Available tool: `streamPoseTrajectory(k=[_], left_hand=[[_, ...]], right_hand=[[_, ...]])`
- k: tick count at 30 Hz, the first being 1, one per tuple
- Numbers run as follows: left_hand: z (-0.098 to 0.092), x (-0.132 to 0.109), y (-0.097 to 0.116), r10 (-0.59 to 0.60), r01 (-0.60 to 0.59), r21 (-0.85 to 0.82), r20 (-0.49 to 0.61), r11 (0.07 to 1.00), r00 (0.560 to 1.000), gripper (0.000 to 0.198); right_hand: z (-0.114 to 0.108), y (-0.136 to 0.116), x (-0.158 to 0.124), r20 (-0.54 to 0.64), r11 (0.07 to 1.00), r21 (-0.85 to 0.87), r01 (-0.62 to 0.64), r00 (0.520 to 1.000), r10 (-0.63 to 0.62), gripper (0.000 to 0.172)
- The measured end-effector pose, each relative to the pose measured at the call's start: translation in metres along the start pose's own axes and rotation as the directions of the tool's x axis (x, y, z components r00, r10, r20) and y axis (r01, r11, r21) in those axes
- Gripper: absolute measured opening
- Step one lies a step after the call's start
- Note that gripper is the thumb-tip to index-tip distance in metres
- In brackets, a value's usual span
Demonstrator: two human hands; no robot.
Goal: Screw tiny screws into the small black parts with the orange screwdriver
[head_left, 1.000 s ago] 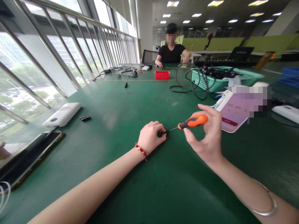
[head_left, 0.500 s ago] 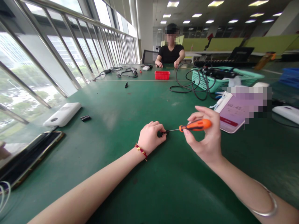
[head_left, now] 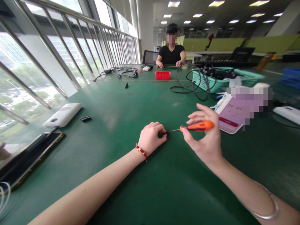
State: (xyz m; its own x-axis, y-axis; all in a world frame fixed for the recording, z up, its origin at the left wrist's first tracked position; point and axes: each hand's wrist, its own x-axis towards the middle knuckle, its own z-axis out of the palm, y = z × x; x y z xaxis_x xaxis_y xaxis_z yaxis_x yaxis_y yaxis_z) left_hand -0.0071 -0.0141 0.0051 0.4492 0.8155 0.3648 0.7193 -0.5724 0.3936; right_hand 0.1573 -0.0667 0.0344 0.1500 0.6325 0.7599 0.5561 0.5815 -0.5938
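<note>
My left hand (head_left: 153, 135) is closed in a pinch on a small black part (head_left: 165, 133), held low over the green table. Its kind cannot be made out, since the fingers hide much of it. An orange and black screwdriver (head_left: 198, 125) lies nearly level in my right hand (head_left: 207, 137), its handle resting between thumb and fingers. The thin metal shaft points left, and its tip meets the black part.
A phone with a timer (head_left: 231, 114) lies right of my right hand. Behind it are a turquoise basket (head_left: 207, 82) with cables and a red bin (head_left: 162, 75). At left are a black block (head_left: 85, 118), a power bank (head_left: 62, 115) and a dark phone (head_left: 30, 159). A person (head_left: 172, 53) sits opposite.
The fingers of my right hand have shifted slightly around the screwdriver handle, and the handle has turned a little. My left hand and the black part have stayed in place.
</note>
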Motion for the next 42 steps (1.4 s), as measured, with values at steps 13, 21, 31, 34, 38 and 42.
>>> streamPoseTrajectory(k=[13, 21, 31, 34, 38, 42], left_hand=[[-0.0006, 0.0011, 0.0011, -0.010, 0.009, 0.016, 0.010, 1.000, 1.000, 0.002], [0.0001, 0.0004, 0.0006, 0.014, -0.014, 0.047, 0.009, 0.999, 1.000, 0.003], [0.0003, -0.0006, 0.0020, 0.017, -0.018, 0.067, 0.009, 0.998, 1.000, 0.002], [0.0001, -0.0006, 0.0015, 0.014, -0.015, 0.068, 0.012, 0.998, 1.000, 0.002], [0.0000, -0.0002, 0.0004, 0.020, -0.021, 0.068, 0.023, 0.997, 1.000, 0.003], [0.0004, 0.0000, 0.0004, 0.017, -0.019, 0.070, 0.025, 0.997, 1.000, 0.002]], right_hand=[[-0.0034, -0.0040, -0.0039, 0.106, 0.991, -0.066, -0.114, 0.987, 0.121, 0.025], [-0.0001, 0.0022, -0.0005, -0.041, 0.999, -0.014, -0.032, 0.999, 0.031, 0.051], [-0.0043, -0.0017, -0.0033, 0.098, 0.999, -0.033, -0.028, 0.995, 0.031, 0.027], [-0.0026, 0.0021, -0.0020, 0.004, 0.997, 0.013, 0.079, 0.997, -0.079, 0.045], [-0.0029, 0.0002, -0.0009, 0.009, 1.000, 0.021, -0.012, 1.000, 0.012, 0.050], [-0.0053, -0.0049, -0.0028, 0.134, 0.994, -0.022, -0.104, 0.985, 0.106, 0.018]])
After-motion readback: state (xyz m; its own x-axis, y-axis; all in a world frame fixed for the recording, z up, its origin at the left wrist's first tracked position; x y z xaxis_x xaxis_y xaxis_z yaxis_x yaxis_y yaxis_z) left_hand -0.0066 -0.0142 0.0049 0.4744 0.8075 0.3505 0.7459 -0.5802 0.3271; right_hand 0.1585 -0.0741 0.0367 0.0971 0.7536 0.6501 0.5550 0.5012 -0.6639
